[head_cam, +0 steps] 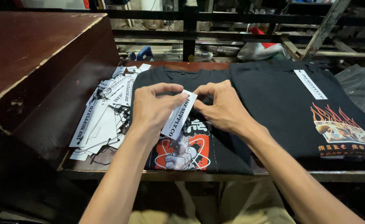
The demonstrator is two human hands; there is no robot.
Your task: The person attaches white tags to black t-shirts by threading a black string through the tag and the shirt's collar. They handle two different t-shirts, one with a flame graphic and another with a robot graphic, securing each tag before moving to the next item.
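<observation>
The white paper hang tag (178, 115) sits between your two hands, tilted, over the upper middle of the folded black shirt (215, 145) that lies on the counter (107, 159) directly in front of you. Your left hand (151, 110) has its fingers (166, 88) closed on the tag's upper half, thumb and forefinger pinching it. Your right hand (221, 105) rests on the shirt just beside the tag's top end, its fingers curled together and pressing into the fabric; whether they also grip the tag or its string I cannot tell. The hold appears to steady the tag against the cloth near the neck, where such a tag is normally fastened.

The shirt shows a red, white and black print (182, 151) below your hands, part of it covered by the tag. To your left, touching the shirt's edge, lies a loose heap of matching white tags (103, 114) with dark strings, within easy reach of the left hand. To your right a second black shirt (298, 112) lies flat, overlapping the first, already carrying a white tag (311, 84) near its collar and a flame print (342, 128) lower down.

A dark brown wooden box (37, 62) stands high at the left and crowds the tag heap. Behind the counter, dark metal racking (232, 16) and bundled cloth (259, 47) close the far side.
</observation>
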